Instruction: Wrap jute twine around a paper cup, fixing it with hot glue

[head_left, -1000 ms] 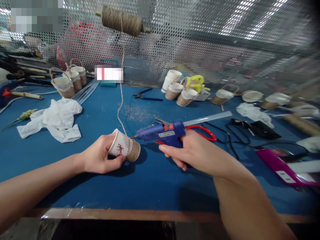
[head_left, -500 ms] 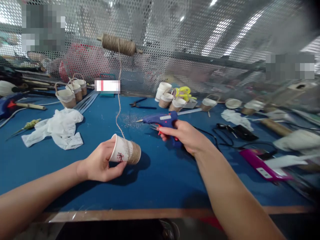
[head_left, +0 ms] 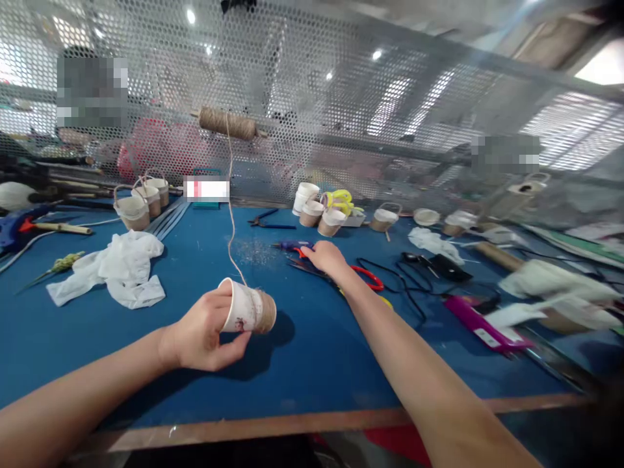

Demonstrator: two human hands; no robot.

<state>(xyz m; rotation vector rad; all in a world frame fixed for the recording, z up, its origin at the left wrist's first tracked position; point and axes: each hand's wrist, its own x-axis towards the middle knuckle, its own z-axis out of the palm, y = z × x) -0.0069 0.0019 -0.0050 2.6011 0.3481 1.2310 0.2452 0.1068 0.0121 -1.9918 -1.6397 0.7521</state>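
Observation:
My left hand (head_left: 207, 331) is closed on a white paper cup (head_left: 240, 309), fingers inside its mouth and thumb on the outer wall. The cup lies tilted on its side, and brown twine (head_left: 266, 313) is wound around its base end. From the cup a loose strand (head_left: 231, 227) rises to a twine spool (head_left: 227, 123) on the mesh. Farther off, my right hand (head_left: 327, 257) is closed on a blue hot glue gun (head_left: 293, 245), low at the table surface; the hand hides most of its body. Scissors (head_left: 371, 278) with red handles lie beside that wrist.
Small twine-wrapped cups (head_left: 132, 211) stand at the back left, more cups (head_left: 332, 221) at the back centre. Pliers (head_left: 270, 221) lie before the mesh. A crumpled white cloth (head_left: 117, 266) is on the left. A black cable (head_left: 414, 286) and purple power strip (head_left: 480, 322) lie right.
My right hand has moved away from me and lowered the glue gun toward the table, uncovering the scissors. My left hand still holds the cup. The view has tilted up and shifted right.

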